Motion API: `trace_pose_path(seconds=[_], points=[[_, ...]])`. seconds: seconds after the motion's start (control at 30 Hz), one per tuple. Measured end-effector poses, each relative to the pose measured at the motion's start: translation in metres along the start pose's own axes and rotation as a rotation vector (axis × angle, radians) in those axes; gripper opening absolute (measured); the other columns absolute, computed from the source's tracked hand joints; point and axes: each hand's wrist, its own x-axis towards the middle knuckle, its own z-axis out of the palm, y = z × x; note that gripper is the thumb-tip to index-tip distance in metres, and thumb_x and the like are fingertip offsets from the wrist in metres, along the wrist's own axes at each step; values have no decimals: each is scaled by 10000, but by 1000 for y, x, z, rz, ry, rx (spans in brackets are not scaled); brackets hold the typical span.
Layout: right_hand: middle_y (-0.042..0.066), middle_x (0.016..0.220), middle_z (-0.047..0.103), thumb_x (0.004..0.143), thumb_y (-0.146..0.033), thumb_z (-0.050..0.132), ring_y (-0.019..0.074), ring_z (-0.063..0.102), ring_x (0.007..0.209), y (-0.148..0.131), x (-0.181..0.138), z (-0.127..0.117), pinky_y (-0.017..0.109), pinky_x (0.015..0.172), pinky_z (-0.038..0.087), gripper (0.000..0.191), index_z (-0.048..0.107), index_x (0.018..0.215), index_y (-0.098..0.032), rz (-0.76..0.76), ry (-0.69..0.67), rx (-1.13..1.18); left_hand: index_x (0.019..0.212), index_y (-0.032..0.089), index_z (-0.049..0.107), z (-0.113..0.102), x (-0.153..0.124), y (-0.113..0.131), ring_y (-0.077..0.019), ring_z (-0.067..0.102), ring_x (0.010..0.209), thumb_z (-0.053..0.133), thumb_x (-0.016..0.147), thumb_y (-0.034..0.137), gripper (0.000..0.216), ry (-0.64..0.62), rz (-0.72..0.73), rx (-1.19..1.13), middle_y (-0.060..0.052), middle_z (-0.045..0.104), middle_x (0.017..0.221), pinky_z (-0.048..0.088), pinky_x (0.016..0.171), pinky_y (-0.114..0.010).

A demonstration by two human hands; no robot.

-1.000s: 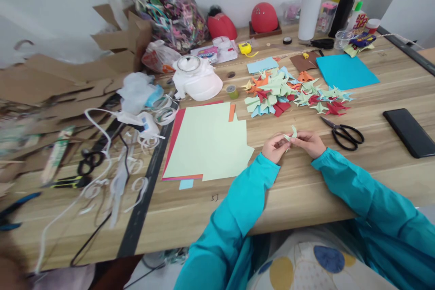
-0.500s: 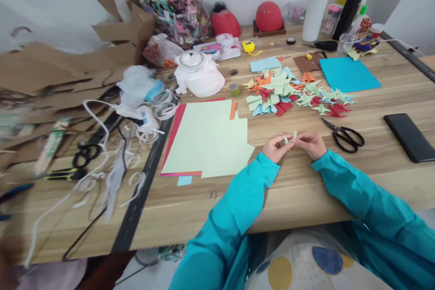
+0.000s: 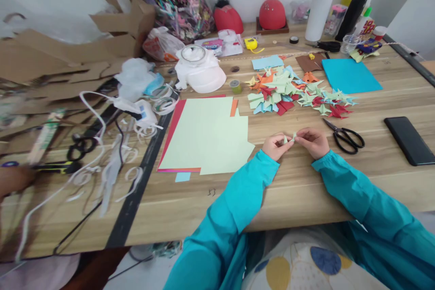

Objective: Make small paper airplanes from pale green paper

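Observation:
Between my fingertips is a small pale green folded paper crane (image 3: 286, 139), partly covered by the fingers. My left hand (image 3: 276, 146) pinches it from the left. My right hand (image 3: 313, 141) is closed on its right side, thumb and forefinger pressed together at a thin tip. Beyond the hands lies a heap of folded paper cranes (image 3: 282, 85) in green, red, orange and blue. Black-handled scissors (image 3: 346, 138) rest just right of my right hand. Left of my hands sits a stack of pale green paper sheets (image 3: 207, 136), with red and orange sheets showing under it.
A black phone (image 3: 409, 140) lies at the right. Behind the cranes are a bright blue square (image 3: 351, 75), a tape measure (image 3: 250, 44) and a paper roll (image 3: 319, 14). White cables and strips (image 3: 112, 176) clutter the left. Another person's hand (image 3: 15, 181) is at the far left edge.
Another person's hand has come in at the far left, by the yellow-and-black tool. My fingers have shifted slightly on the folded paper. The camera view has moved a little.

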Motion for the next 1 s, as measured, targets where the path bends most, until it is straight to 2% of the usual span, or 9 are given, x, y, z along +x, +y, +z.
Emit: trace_pose_path(seconds=[0.27, 0.5, 0.67, 0.8, 0.9, 1.0], points=[[9, 639, 615, 569, -450, 760, 133, 561, 590, -5, 0, -1, 294, 594, 480, 320, 609, 694, -197, 0, -115, -20, 713, 126, 653, -2, 0, 8, -61, 424, 490, 635, 715, 381, 256, -25, -30, 27, 13, 487, 607, 317, 457, -208], [13, 647, 611, 654, -382, 720, 125, 547, 589, -3, -1, -7, 274, 570, 451, 223, 626, 715, -189, -10, -258, -74, 554, 120, 607, -6, 2, 9, -65, 428, 485, 648, 683, 375, 290, -119, -56, -27, 18, 478, 535, 317, 469, -215], [26, 662, 618, 666, -396, 707, 147, 574, 630, -6, -2, -10, 296, 612, 475, 216, 638, 707, -196, -38, -306, -85, 631, 105, 645, -9, 4, 9, -66, 429, 431, 690, 628, 388, 287, -170, -193, -130, 25, 501, 457, 334, 473, -223], [51, 690, 642, 686, -400, 688, 167, 589, 657, -13, -1, -12, 310, 613, 477, 198, 671, 706, -204, -119, -323, -160, 612, 107, 647, -14, 7, 10, -78, 447, 408, 722, 577, 386, 291, -225, -300, -256, 12, 528, 423, 341, 471, -233], [55, 685, 649, 688, -398, 684, 167, 587, 650, -16, -1, -13, 307, 602, 472, 192, 677, 693, -206, -144, -286, -203, 609, 115, 649, -16, 7, 10, -85, 459, 421, 705, 599, 385, 276, -192, -279, -257, 8, 533, 428, 341, 477, -235], [39, 654, 640, 661, -421, 699, 152, 579, 599, -16, -1, -14, 288, 562, 469, 231, 658, 705, -197, -23, -262, -137, 633, 120, 650, -13, 5, 9, -86, 466, 452, 676, 637, 377, 258, -180, -177, -136, 7, 532, 482, 355, 495, -236]])
